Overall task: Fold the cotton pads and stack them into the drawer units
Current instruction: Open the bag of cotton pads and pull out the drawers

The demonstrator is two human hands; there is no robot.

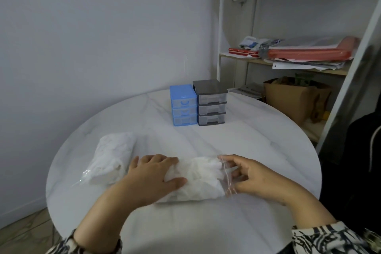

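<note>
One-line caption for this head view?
Left hand steadies a bag of cotton pads while right hand pinches its opening; two drawer units wait behind.

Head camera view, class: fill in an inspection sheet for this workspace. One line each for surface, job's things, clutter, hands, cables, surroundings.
Surface: round white table, marbled top.
Job's things: clear bag of cotton pads lying near the front edge; second bag of pads to its left; blue drawer unit and grey drawer unit side by side at the far edge, each with three drawers, all closed.
Clutter: nothing seen on the table.
Hands: left hand rests flat on the near bag; right hand pinches its plastic opening.
Cables: nothing seen.
Surroundings: shelf at right with papers, red books, an orange tray; cardboard box below.
</note>
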